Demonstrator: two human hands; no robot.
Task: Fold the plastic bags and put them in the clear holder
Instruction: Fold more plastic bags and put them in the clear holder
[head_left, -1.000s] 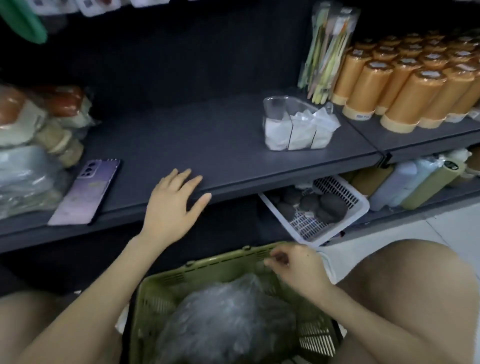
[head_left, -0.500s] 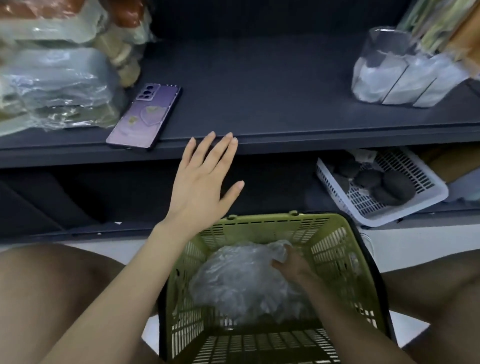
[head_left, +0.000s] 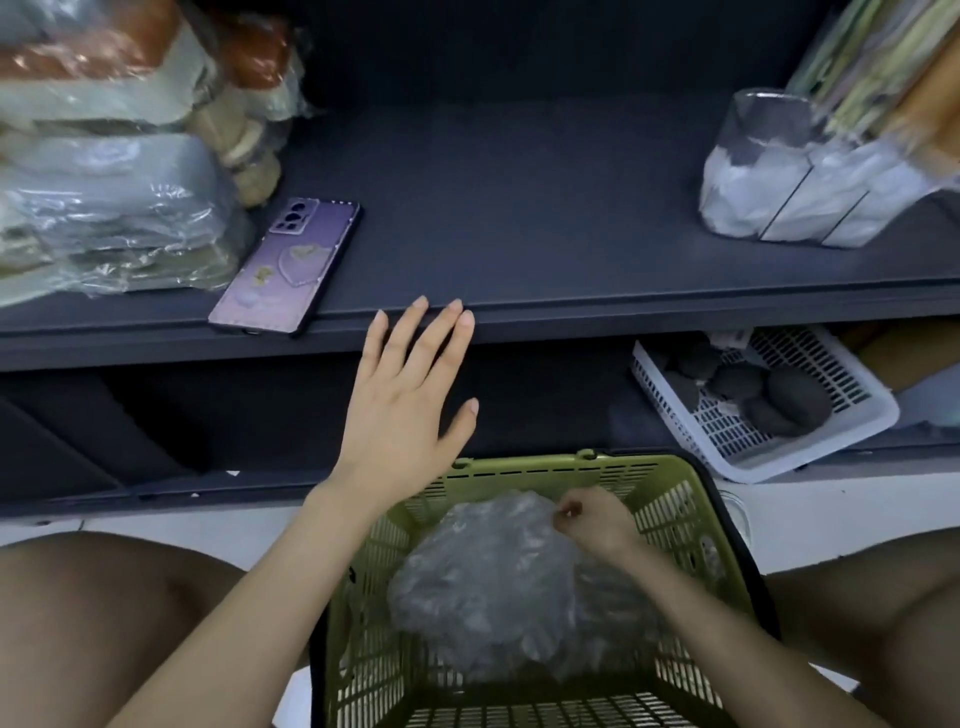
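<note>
Dark shelf (head_left: 519, 208) ahead of hands. Slatted green basket (head_left: 545, 467) encloses right hand (head_left: 592, 519). Crumpled plastic bags (head_left: 483, 587) heaped inside. Divided clear holder (head_left: 763, 130) on shelf, well right of left hand (head_left: 410, 395). Left hand flat, fingers straight, tips at shelf edge. Right hand pinching top bag.

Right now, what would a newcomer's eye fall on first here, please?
A green slatted plastic basket at bottom centre holds a heap of crumpled clear plastic bags, pinched at its top by the right hand. The left hand is spread open at the dark shelf edge, near a purple phone; a clear plastic holder stands far right.
</note>
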